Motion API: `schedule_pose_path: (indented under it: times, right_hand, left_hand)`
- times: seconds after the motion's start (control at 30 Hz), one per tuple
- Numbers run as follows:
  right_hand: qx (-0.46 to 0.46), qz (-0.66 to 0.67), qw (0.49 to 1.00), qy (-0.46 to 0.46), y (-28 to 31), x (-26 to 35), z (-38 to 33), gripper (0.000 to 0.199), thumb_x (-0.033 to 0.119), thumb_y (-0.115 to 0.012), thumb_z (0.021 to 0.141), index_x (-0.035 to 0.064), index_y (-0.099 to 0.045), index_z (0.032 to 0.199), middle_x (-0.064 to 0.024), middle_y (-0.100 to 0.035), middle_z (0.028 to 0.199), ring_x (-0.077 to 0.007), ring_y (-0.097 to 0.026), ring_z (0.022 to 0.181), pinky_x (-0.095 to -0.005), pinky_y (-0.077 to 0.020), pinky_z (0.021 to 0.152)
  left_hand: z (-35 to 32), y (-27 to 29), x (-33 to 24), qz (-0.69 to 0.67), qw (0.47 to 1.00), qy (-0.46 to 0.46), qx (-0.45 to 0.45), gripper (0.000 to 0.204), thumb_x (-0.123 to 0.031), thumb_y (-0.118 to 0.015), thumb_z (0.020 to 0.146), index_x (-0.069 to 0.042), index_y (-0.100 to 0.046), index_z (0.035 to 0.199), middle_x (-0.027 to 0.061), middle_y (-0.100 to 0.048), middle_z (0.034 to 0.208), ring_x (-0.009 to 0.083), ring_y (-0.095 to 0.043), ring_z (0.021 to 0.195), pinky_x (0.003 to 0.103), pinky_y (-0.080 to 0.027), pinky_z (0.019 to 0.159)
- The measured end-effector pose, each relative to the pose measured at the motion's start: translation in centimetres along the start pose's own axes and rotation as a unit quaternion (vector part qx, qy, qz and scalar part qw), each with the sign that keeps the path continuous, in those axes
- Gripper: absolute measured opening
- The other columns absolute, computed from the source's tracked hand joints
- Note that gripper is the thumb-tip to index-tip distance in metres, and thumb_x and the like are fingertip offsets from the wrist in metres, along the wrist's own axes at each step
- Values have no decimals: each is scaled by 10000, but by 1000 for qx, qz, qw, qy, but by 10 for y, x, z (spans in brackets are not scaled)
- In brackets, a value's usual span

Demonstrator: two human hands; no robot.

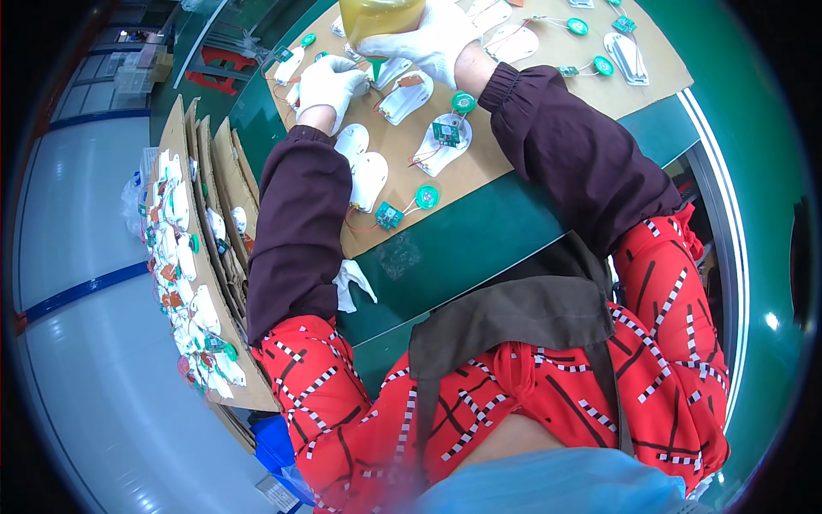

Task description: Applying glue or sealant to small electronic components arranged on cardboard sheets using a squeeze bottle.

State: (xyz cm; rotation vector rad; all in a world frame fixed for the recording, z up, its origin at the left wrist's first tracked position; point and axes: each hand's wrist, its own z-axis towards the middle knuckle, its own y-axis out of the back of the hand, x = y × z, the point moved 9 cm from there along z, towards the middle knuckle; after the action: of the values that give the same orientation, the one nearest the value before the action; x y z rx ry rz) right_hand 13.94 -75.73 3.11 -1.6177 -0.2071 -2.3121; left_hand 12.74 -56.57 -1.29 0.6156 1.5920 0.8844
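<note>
My right hand (432,44), in a white glove, is wrapped round a squeeze bottle (383,15) of yellowish liquid. Its green nozzle (377,65) points down towards the parts below. Close to the nozzle's left is my left hand (330,86), also gloved, with its fingers drawn together low over the work; what they hold is hidden. Around both hands lie white oval plastic shells (368,182). Some carry wired green circuit boards (445,133) and round green discs (463,103). Nearer me, another board (390,216) is wired to a green disc (426,197).
A brown cardboard sheet (479,171) bears the parts on a green table (462,224). Left of my left arm, several cardboard sheets (231,343) lean together, loaded with similar parts. White scrap (353,284) hangs beside my left sleeve. A red object (218,68) stands beyond at upper left.
</note>
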Motion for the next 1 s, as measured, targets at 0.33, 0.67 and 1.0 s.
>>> schedule_pose_path:
  times: [0.33,0.67,1.0]
  right_hand:
    - [-70,87,992,50,8,-18,5,659,199,-813,638,24,-510,1196,-107,-607,1106,-223,-566,1021,-341,-443,898]
    - [-49,136,989,-10,0,-28,4,694,162,-815,643,16,-470,1227,-104,-598,1116,-226,-565,1007,-338,-461,866]
    - [-47,81,996,4,2,-28,5,675,205,-816,640,20,-490,1202,-106,-601,1114,-218,-564,1014,-338,-455,875]
  left_hand:
    - [-4,-2,-8,-14,1000,12,10,244,-123,-674,766,-2,-624,972,68,-658,884,128,-628,773,259,-494,669]
    - [5,-3,1,7,1000,-1,13,231,-108,-668,770,2,-619,967,72,-659,891,134,-646,775,248,-496,663]
    - [2,-3,2,-19,1000,13,13,207,-92,-655,782,8,-614,958,75,-656,894,138,-650,777,245,-505,671]
